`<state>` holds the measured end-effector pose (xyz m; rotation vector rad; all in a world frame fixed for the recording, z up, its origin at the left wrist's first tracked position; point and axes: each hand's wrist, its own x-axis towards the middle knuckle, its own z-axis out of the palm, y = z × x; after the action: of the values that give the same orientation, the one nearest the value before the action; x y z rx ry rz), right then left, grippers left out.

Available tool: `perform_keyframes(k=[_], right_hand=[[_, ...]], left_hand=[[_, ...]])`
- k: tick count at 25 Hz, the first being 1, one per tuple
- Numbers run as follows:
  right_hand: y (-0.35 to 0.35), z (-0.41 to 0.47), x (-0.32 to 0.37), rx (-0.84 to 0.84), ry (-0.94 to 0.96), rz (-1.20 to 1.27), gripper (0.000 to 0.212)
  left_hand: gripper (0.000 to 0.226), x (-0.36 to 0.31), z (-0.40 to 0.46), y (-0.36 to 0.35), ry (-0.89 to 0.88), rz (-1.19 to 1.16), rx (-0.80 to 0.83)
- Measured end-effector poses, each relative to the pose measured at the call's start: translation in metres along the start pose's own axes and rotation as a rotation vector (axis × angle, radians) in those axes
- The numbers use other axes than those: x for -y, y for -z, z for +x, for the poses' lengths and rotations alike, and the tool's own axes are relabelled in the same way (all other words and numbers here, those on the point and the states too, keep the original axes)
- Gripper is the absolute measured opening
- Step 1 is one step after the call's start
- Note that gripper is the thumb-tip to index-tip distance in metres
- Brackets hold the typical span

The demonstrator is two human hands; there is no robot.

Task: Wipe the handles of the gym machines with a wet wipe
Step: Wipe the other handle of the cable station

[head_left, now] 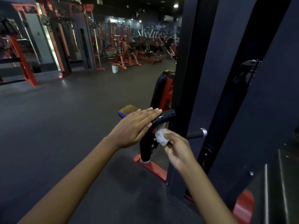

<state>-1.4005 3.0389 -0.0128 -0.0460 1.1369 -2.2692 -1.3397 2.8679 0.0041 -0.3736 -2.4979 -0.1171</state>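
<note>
Gym machines stand around us. Our left hand lies flat, fingers straight, on the black handle. Our right hand pinches the wet wipe just under it; we should rub all around.

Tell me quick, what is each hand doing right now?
Left hand: open, fingers straight, resting flat on the black handle.
Right hand: closed on a crumpled white wipe, held just below that handle.

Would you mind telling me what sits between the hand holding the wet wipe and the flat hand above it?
In the head view, the black curved handle runs between them: left hand on top, right hand with wet wipe below.
</note>
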Motion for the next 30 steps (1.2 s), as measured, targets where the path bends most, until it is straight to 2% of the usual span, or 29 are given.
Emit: perform_keyframes(k=[2,4,10,14,17,19,22,30], right_hand=[[0.019,-0.006,-0.001,-0.050,0.122,-0.267,0.022],[0.037,-0.008,-0.001,-0.100,0.266,-0.414,0.024],[0.080,0.005,0.019,-0.225,0.558,-0.511,0.021],[0.105,0.025,0.029,-0.240,0.747,-0.748,0.026],[0.117,0.042,0.033,-0.087,0.970,-0.980,0.034],[0.120,0.055,0.033,0.081,1.028,-1.123,0.037],[0.124,0.069,0.032,0.225,1.070,-1.379,0.040],[0.131,0.081,0.049,0.429,1.202,-1.439,0.045]], left_hand=[[0.045,-0.003,0.005,0.002,-0.024,-0.001,-0.059],[0.041,-0.008,0.015,0.004,-0.063,0.034,-0.120],[0.050,-0.048,0.043,-0.020,-0.031,0.091,-0.194],[0.057,-0.057,0.051,-0.035,0.082,0.343,-0.248],[0.060,-0.072,0.058,-0.053,0.146,0.514,-0.248],[0.063,-0.082,0.063,-0.064,0.210,0.575,-0.216],[0.067,-0.091,0.066,-0.072,0.304,0.644,-0.168],[0.073,-0.102,0.067,-0.079,0.400,0.739,-0.157]])
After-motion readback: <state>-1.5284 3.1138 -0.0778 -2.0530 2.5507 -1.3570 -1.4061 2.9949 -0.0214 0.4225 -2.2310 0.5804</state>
